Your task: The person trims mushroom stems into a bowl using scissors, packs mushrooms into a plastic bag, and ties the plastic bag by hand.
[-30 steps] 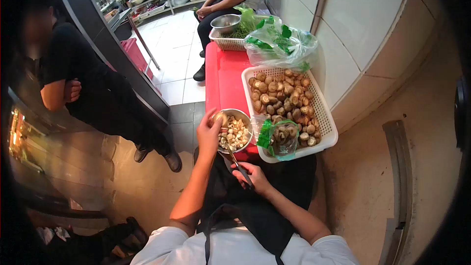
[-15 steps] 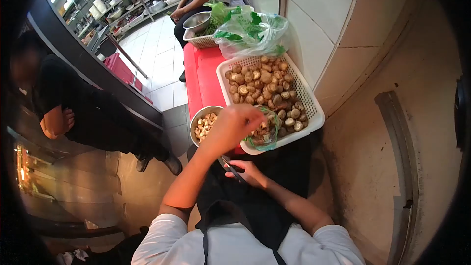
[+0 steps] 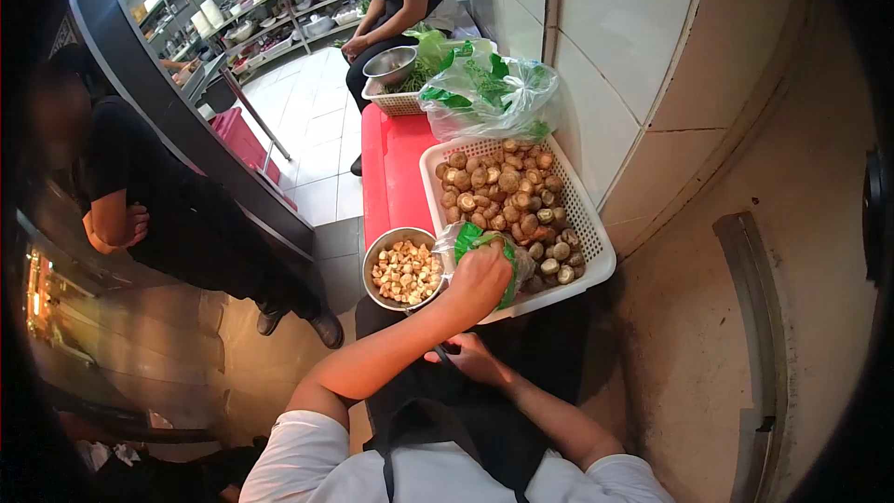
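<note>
My left hand reaches to the near corner of a white basket, its fingers bent at a clear plastic bag with green print; what the fingertips hold is hidden. Whole brown mushrooms fill the basket. My right hand is closed around the dark handle of scissors over my lap, the blades hardly visible. To the left of the basket stands a metal bowl of cut mushroom pieces, on the red surface.
Farther back are a plastic bag of greens and a basket of greens with a small metal bowl on it. One person stands at the left with folded arms; another sits beyond the greens. A tiled wall is at the right.
My left hand has gone from above the metal bowl, across to the bag in the basket, and is lower there now. My right hand stays near my lap with the scissors.
</note>
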Action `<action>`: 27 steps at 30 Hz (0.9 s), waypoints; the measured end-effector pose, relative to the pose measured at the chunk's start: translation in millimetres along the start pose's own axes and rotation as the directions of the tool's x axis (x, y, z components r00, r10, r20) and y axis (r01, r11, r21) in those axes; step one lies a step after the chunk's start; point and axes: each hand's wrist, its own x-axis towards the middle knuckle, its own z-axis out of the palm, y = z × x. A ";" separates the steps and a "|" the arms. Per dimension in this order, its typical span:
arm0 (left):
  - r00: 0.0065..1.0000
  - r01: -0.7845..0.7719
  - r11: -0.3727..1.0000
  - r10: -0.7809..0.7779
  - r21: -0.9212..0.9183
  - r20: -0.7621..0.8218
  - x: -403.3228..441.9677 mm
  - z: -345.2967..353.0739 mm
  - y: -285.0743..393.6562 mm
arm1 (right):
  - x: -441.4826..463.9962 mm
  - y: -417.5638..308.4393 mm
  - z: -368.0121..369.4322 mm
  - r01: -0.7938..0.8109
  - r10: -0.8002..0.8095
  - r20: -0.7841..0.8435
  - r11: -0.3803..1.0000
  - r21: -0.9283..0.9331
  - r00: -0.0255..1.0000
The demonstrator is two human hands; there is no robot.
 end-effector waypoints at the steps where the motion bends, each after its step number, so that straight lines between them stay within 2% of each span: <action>1: 0.998 0.045 0.999 -0.045 -0.013 0.033 1.5 0.6 0.3 | 1.9 6.9 1.8 0.005 -0.005 0.002 1.000 0.013 1.000; 4: 0.988 0.097 0.981 -0.115 -0.169 -0.100 3.2 -8.3 -2.5 | 7.8 20.4 4.2 0.043 -0.043 0.014 0.999 -0.005 0.999; 7: 0.971 0.067 0.959 -0.126 -0.274 -0.205 5.4 -25.6 -6.8 | 5.9 16.8 7.5 0.090 -0.090 0.012 0.995 -0.035 0.996; 11: 0.961 0.023 0.903 -0.138 -0.430 -0.240 -3.1 -33.5 -8.0 | 8.2 19.8 5.6 0.192 -0.193 -0.015 0.980 -0.056 0.981; 15: 0.908 0.059 0.792 -0.296 -0.608 -0.297 -27.0 -56.5 -14.9 | 8.8 22.6 0.2 0.190 -0.193 -0.017 0.974 -0.125 0.981; 17: 0.850 0.093 0.690 -0.431 -0.718 -0.304 -42.6 -60.7 -24.9 | 6.4 17.6 1.3 0.142 -0.152 -0.043 0.975 -0.172 0.988; 18: 0.785 0.113 0.730 -0.482 -0.674 -0.390 -46.2 -67.4 -31.6 | 6.8 16.4 2.8 0.154 -0.169 -0.064 0.969 -0.193 0.984; 21: 0.549 0.223 0.289 -0.827 -0.931 -0.126 -71.6 -32.6 -58.7 | 7.3 12.2 9.2 0.194 -0.230 -0.105 0.942 -0.275 0.967; 22: 0.478 0.137 0.059 -0.878 -0.989 0.014 -85.4 -20.9 -72.2 | 5.6 9.8 12.0 0.213 -0.258 -0.105 0.923 -0.322 0.960; 24: 0.394 -0.087 -0.381 -0.862 -0.921 0.319 -102.4 -1.6 -98.3 | 5.4 10.2 12.7 0.230 -0.300 -0.130 0.893 -0.386 0.945; 26: 0.438 -0.185 -0.482 -0.820 -0.856 0.368 -111.1 4.6 -111.7 | 7.6 16.1 18.6 0.222 -0.311 -0.162 0.884 -0.412 0.937; 27: 0.451 -0.226 -0.536 -0.798 -0.814 0.400 -118.0 6.4 -115.1 | 9.0 -5.2 20.6 0.210 -0.318 -0.180 0.869 -0.449 0.931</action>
